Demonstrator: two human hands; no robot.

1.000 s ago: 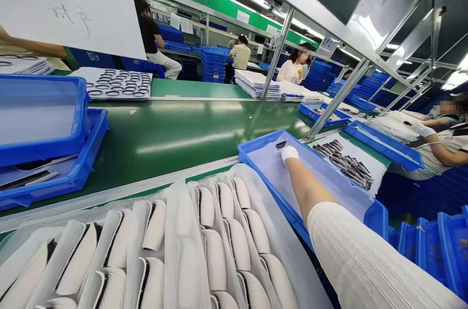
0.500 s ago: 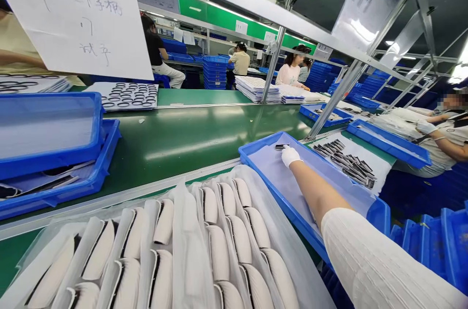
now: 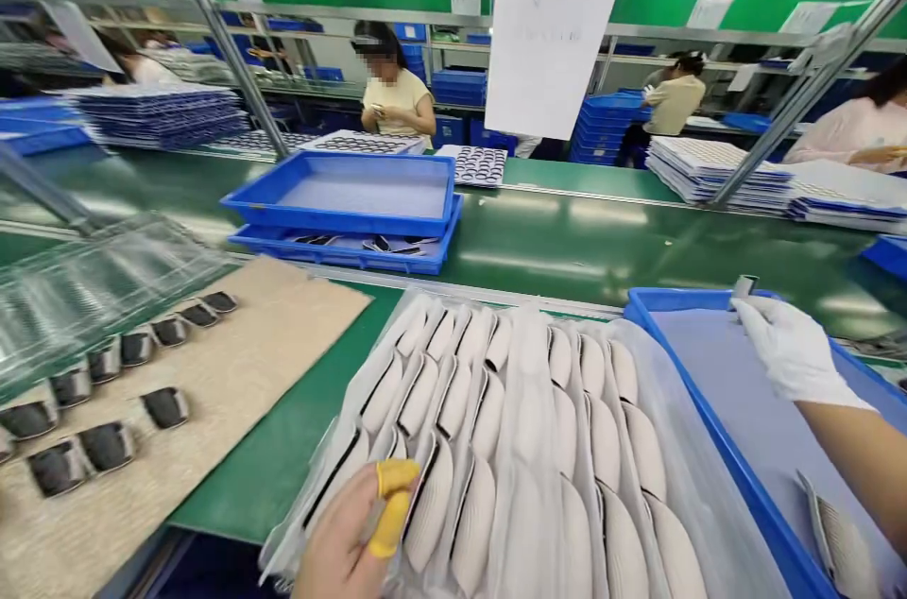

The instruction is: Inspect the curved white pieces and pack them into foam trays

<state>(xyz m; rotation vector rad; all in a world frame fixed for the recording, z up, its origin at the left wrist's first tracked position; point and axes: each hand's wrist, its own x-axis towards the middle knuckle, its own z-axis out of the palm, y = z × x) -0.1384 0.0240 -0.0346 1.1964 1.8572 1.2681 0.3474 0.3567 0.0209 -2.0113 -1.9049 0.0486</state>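
Note:
My left hand (image 3: pixel 354 538), a yellow cot on its thumb, is closed at the near edge of a clear plastic sheet (image 3: pixel 715 486) that holds rows of white oval pieces (image 3: pixel 496 419). The thumb presses against a front piece; what the fingers grip is hidden. My right hand (image 3: pixel 794 349), in a white glove, reaches over the blue tray (image 3: pixel 638 304) at the right. Its stretched fingertips touch a small grey piece (image 3: pixel 744 285) at the tray's far rim. A grey woven piece (image 3: pixel 836 533) lies in the tray's near end.
At the left, dark pads (image 3: pixel 106 443) lie in rows on a beige mat (image 3: pixel 269 344) beside a clear blister tray (image 3: pixel 85 287). Two stacked blue trays (image 3: pixel 340 193) sit on the green conveyor (image 3: pixel 602 245). A paper sign (image 3: pixel 549 32) hangs overhead. People work beyond the belt.
The view has swung left, so the mat and dark pads now show. My left hand has come into view at the white pieces. My right hand stays at the blue tray's far corner.

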